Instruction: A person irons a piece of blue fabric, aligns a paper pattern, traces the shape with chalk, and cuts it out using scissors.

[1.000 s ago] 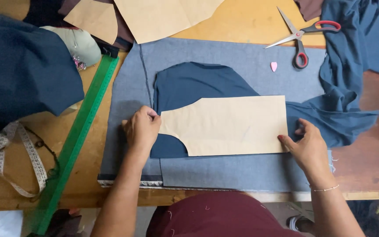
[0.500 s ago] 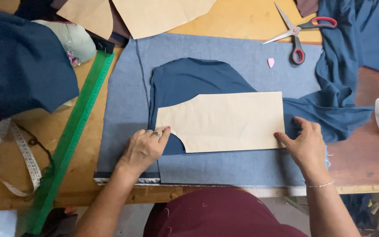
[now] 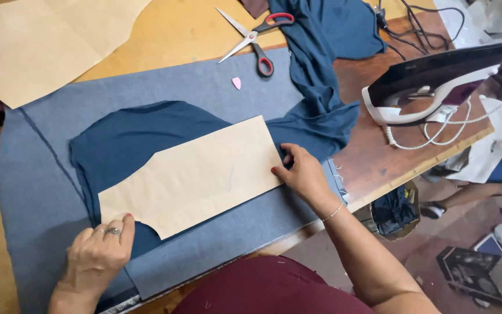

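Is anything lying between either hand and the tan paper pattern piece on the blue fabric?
Nothing visible does. The left hand has fingertips at the lower-left corner of the paper pattern piece, and the right hand touches its right edge. The scissors and the iron lie well away from it.

Two hands press a paper pattern onto navy fabric.

The left hand [image 3: 97, 256] pins the tan paper pattern [image 3: 196, 174] at its lower-left corner, the right hand [image 3: 302, 171] at its right edge; the navy fabric [image 3: 140, 139] lies on a grey mat [image 3: 36, 192], with scissors [image 3: 255, 36] at upper centre and an iron [image 3: 437, 78] at upper right.
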